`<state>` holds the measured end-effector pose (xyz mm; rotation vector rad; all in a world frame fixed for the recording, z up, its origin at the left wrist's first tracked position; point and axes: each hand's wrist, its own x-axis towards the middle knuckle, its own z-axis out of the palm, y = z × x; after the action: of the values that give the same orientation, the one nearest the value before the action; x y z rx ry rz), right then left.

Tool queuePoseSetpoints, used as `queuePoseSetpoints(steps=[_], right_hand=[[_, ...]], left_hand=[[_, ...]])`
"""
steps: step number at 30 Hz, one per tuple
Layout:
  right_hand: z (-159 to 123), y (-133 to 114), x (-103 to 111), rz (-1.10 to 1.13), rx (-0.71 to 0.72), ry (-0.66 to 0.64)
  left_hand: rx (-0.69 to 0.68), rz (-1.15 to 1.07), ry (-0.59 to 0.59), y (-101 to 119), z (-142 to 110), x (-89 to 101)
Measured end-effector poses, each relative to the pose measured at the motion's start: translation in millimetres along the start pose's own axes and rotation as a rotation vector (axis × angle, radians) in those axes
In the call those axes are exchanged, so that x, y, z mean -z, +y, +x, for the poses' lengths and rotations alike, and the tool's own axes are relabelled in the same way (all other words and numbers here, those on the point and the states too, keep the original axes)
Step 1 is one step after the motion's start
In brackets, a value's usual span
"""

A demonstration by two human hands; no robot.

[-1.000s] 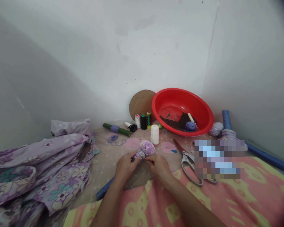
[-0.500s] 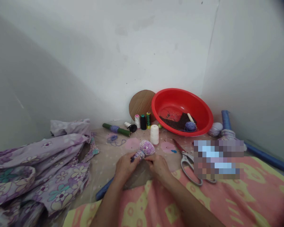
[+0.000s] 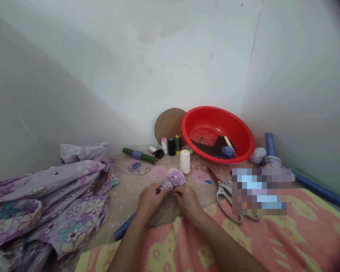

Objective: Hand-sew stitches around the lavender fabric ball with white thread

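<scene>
"What are the hands on?"

"The left hand (image 3: 150,202) and the right hand (image 3: 187,202) both hold a round lilac flower-print cloth bundle (image 3: 176,177), its narrow neck wound with purple thread (image 3: 166,185)."

"How tight is the grip?"

"Narrow. The left hand closes around the neck, and the right hand's fingertips (image 3: 175,191) pinch in beside it."

"Where's the bundle?"

"Between the hands, over a translucent pink-spotted plastic sheet (image 3: 130,211). I can't tell whether it touches the sheet."

"What's close by?"

"A white thread cone (image 3: 185,161) stands just beyond the bundle. Steel-handled scissors (image 3: 225,202) lie to the right, partly on a pink-and-yellow blanket (image 3: 172,245). A blue tube (image 3: 124,227) lies just below the left hand."

"And further back?"

"A red plastic basin (image 3: 215,113) sits in the corner, with dark scraps and a purple yarn ball (image 3: 228,152) inside. Thread spools (image 3: 171,146) stand in front of it, and a round cardboard disc (image 3: 167,124) leans behind them. Lilac floral cloth (image 3: 45,196) lies heaped on the left. Something right of the scissors is too blurred to tell."
</scene>
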<state>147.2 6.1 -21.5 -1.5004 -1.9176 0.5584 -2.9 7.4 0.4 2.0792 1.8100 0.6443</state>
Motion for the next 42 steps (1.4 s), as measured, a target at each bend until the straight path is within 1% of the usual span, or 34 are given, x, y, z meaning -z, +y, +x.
queuePoseSetpoints(steps=[6,12,17,23,27,31,37,42], right_hand=[[2,1,-4,0.006,-0.027,0.023],[2,0,-4,0.009,-0.014,0.045],[1,0,-3,0.033,-0.009,0.063],[-1,-4,2,0.057,0.011,0.037],[-2,-6,5,0.040,0.010,-0.004],[-1,-7,6,0.060,0.012,-0.019],[3,-2,1,0.090,0.016,0.022],[3,1,-4,0.092,-0.024,0.062]], left_hand=[[0.006,0.006,0.012,0,0,-1.0],[-0.012,0.021,0.007,-1,0,-1.2],[0.012,0.008,0.001,-1,0,-0.4],[-0.004,-0.008,-0.007,1,-1,0.6],[0.013,-0.010,-0.020,0,1,0.1],[0.009,0.013,-0.005,0,0,-0.2],[0.005,0.013,0.007,2,-2,1.7],[0.028,0.013,0.006,2,-1,1.1]])
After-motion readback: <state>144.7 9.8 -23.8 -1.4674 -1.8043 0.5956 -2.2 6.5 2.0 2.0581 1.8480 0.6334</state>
